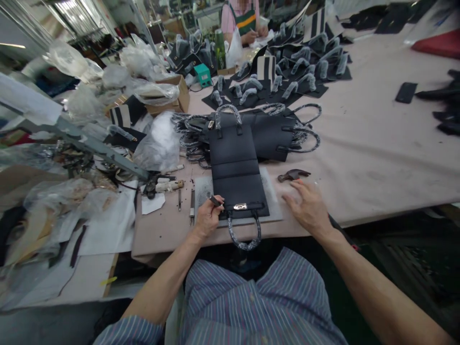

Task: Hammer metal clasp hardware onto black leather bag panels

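My left hand point(208, 218) is closed, pinching a short dark stick-like piece point(215, 201) at the left edge of a black bag panel point(235, 165). Whether that piece is a tool or a strap end, I cannot tell. The panel lies flat, partly on a pale board point(276, 211), with a shiny gold-toned clasp point(240, 207) near its lower end. Wrapped handles point(244, 247) stick out at both ends. My right hand point(309, 206) hovers over or rests on a claw hammer point(293, 176), thumb and forefinger apart. Its handle is mostly hidden beneath the hand.
Stacked black bag panels point(273, 134) lie behind the work, with more wrapped-handle pieces point(294, 72) beyond. Slim tools point(192, 207) are at left, near plastic bags point(158, 141) and a slanting metal bar point(97, 146). A person point(240, 24) sits opposite. A phone point(406, 92) lies at right.
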A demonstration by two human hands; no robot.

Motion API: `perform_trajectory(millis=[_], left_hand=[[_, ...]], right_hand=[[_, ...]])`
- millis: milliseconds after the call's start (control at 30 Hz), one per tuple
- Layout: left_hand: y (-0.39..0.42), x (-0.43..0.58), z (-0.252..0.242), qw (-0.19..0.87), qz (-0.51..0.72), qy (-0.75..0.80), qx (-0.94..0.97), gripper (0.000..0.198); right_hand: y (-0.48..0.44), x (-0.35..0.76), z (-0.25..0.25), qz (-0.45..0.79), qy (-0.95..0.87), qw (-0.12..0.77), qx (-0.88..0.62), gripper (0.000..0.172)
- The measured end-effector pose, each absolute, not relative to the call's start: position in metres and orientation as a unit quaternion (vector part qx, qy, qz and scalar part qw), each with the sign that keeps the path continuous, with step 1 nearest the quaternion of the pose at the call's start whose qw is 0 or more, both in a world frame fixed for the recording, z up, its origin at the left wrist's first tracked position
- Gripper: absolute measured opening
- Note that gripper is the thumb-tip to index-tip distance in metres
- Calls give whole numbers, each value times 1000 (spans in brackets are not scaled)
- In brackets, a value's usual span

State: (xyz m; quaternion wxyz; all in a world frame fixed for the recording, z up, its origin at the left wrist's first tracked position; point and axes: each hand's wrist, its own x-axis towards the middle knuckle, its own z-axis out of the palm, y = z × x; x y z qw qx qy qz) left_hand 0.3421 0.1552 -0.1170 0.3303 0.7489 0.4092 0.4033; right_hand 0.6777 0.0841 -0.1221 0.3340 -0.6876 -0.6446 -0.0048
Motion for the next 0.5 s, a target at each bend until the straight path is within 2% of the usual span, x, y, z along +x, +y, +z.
perform_trajectory(millis=[67,133,200,233,267,333,433,500], left_hand=[[154,343,-119,333,401,417,744,11],[154,344,-120,335,400,418,743,13],[154,344,-122,338,401,416,743,14],[154,345,-122,341,400,415,743,14],[153,345,-121,344,398,414,743,14],[153,345,-121,349,396,413,742,14],[152,344,-120,354,397,413,740,15],[152,344,-120,355,399,416,736,15]], right_hand=[[78,704,-119,-17,-605,219,-765,49],[73,725,-118,27,-568,94,-817,51],[70,736,-115,93,-529,31,-843,44],[69,738,-113,126,-509,28,-851,38],[70,736,-109,167,-480,43,-860,30],[71,727,-101,309,-394,140,-854,14],[73,702,-84,519,-275,294,-754,15],[73,682,-68,559,-259,334,-714,16]])
